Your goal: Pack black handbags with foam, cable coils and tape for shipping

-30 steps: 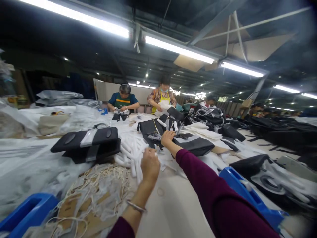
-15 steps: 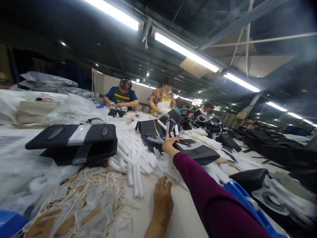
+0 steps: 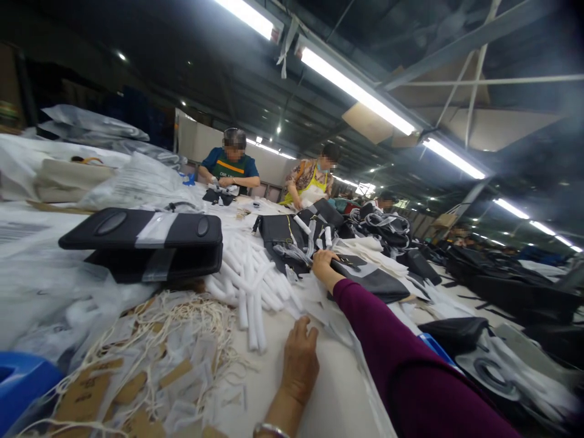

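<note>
My right hand (image 3: 325, 269), in a purple sleeve, reaches across the table to the near left end of a flat black bag (image 3: 376, 286) with a grey strip on it. Its fingers are closed over the bag's edge; the fingertips are partly hidden. Beyond that hand lies another black bag (image 3: 276, 234) with a gold zip and white wrapped handles. Closer to me, my left hand (image 3: 300, 359) hovers at or rests on the pale tabletop (image 3: 337, 377), fingers loosely bent and apart, with nothing in them. A pile of white foam tubes (image 3: 253, 286) lies just left of it.
Tags with cream strings (image 3: 173, 365) are heaped at the lower left, beside a blue bin (image 3: 27, 386). A folded black case (image 3: 146, 234) stands behind them. Two co-workers (image 3: 235, 164) handle goods across the table. More black bags (image 3: 511, 286) fill the right side.
The view has shifted slightly, so the table things sit a little further right and higher. My right hand stays at the bag's edge. My left hand keeps much the same pose.
</note>
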The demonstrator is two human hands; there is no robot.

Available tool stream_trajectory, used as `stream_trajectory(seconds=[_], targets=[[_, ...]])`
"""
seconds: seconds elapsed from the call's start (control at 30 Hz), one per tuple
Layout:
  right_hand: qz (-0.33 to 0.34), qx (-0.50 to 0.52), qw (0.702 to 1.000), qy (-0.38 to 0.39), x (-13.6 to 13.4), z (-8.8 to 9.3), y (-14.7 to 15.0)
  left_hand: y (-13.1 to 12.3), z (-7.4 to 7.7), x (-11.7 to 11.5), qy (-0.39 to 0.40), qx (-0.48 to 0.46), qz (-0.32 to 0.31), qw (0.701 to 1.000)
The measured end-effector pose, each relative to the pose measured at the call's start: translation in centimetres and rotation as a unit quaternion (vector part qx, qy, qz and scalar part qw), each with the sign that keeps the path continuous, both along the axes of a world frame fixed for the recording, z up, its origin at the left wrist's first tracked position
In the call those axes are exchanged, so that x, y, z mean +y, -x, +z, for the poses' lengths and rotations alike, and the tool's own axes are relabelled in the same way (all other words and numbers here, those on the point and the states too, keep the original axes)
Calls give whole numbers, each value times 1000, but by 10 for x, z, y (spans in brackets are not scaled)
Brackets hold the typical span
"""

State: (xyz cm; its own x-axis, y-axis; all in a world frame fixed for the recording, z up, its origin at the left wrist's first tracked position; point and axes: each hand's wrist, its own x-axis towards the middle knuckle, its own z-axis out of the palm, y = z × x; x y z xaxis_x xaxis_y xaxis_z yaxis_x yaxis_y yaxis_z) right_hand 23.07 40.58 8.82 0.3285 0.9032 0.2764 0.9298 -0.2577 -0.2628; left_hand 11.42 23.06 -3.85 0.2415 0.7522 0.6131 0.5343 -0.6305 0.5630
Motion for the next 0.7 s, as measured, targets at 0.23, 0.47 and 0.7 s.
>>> stream_trajectory(seconds=[0.23,0.47,0.7], targets=[[-50,-149,987,16,-9,63,-50,-3,-1,1,-4,15,-7,1000],[-127,-223,966,-3,-53,155,-114,-5,0,-1,-5,13,-17,1000],[-130,-247,957,-77,-119,207,-120,-2,-1,-7,1,-14,-22,1000]])
